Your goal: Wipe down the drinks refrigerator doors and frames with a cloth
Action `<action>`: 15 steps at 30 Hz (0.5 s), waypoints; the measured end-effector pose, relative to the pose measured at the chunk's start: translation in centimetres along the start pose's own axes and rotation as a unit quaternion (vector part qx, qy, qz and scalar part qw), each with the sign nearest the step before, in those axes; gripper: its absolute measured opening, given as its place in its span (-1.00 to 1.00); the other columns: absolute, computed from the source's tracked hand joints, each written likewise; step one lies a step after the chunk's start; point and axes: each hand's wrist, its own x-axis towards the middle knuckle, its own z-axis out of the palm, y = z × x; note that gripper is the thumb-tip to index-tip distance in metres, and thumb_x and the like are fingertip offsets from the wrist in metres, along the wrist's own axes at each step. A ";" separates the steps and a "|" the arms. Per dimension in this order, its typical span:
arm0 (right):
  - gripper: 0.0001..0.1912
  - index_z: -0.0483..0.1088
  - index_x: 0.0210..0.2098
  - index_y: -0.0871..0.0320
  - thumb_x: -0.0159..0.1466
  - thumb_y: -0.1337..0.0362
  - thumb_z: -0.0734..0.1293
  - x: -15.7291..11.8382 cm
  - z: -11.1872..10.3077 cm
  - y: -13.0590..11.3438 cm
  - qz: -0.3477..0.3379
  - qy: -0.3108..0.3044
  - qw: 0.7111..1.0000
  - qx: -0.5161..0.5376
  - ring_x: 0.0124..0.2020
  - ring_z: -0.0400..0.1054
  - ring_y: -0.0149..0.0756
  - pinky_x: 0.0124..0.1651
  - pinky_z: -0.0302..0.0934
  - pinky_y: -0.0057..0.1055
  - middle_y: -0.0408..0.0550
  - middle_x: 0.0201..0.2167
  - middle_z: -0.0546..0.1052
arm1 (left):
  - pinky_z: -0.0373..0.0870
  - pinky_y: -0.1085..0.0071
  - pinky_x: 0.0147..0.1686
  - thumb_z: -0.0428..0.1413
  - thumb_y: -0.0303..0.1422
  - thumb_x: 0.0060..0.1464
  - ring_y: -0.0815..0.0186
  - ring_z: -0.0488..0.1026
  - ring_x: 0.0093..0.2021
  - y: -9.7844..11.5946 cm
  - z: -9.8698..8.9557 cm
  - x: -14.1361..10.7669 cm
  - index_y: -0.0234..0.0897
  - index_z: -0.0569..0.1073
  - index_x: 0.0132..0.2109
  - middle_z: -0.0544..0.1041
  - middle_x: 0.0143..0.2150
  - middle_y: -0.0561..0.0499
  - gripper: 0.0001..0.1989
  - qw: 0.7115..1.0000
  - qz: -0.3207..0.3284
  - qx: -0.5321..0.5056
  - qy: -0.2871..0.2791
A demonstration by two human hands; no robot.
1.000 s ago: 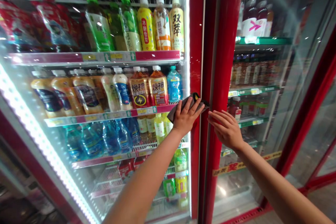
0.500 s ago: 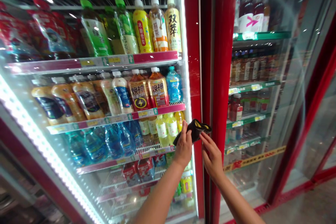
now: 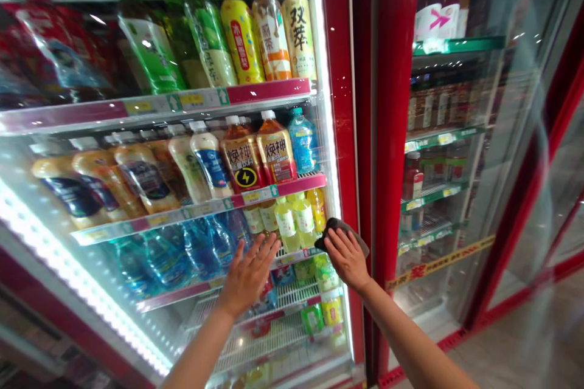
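My right hand point(image 3: 349, 258) lies over a dark grey cloth point(image 3: 360, 244), its fingers close together on top of it. The cloth is against the front of a lit drinks cooler, at its right edge beside the red frame point(image 3: 341, 134). Part of the cloth is hidden under my palm. To the left, my left hand point(image 3: 249, 276) is open with its fingers spread and nothing in it, in front of the lower shelves. Behind the hands, pale yellow-green bottles point(image 3: 286, 223) and large blue-tinted bottles point(image 3: 141, 258) stand on a shelf.
Upper shelves hold green tea bottles point(image 3: 148, 45), a yellow bottle point(image 3: 241, 33) and brown-red drink bottles point(image 3: 241, 155). A red upright post point(image 3: 395, 103) divides this cooler from a second glass-fronted one with bottles on green-edged shelves point(image 3: 438, 194). Floor point(image 3: 511, 352) shows at lower right.
The dark cloth, bunched between both hands before, is now under my right hand alone. My left hand has let go and moved left and down, its fingers spreading.
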 end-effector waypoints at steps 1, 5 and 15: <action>-0.33 0.06 0.44 -0.07 0.39 0.42 0.22 -0.7 -0.2 0.8 -0.026 -0.007 1.000 -0.008 0.43 0.08 -0.20 0.49 -0.14 -0.01 -0.04 0.33 0.37 | -0.35 -0.02 0.50 0.05 -0.42 0.26 0.22 -0.22 0.54 -1.1 0.0 -1.0 -0.16 -0.02 0.49 0.06 0.50 0.03 -0.27 1.000 0.003 0.014 0.004; -0.31 -0.01 0.47 0.00 0.40 0.39 0.22 2.2 -0.5 2.8 0.019 0.046 0.998 -0.044 0.47 -0.04 -0.12 0.47 -0.13 0.10 0.07 0.40 0.25 | -0.40 -0.02 0.49 0.10 -0.33 0.24 0.24 -0.28 0.54 -4.2 1.1 -3.4 -0.05 -0.02 0.49 -0.11 0.54 0.09 -0.24 0.998 0.016 0.049 0.028; -0.42 0.28 0.30 -0.29 0.35 0.33 0.27 -0.6 1.8 -1.2 -0.060 -0.063 0.996 -0.028 0.34 0.25 -0.23 0.47 -0.04 -0.08 -0.22 0.25 0.47 | -0.51 0.07 0.49 0.10 -0.31 0.22 0.29 -0.32 0.54 -4.5 3.5 -4.5 0.03 0.00 0.48 -0.11 0.53 0.17 -0.24 0.998 0.006 0.028 0.057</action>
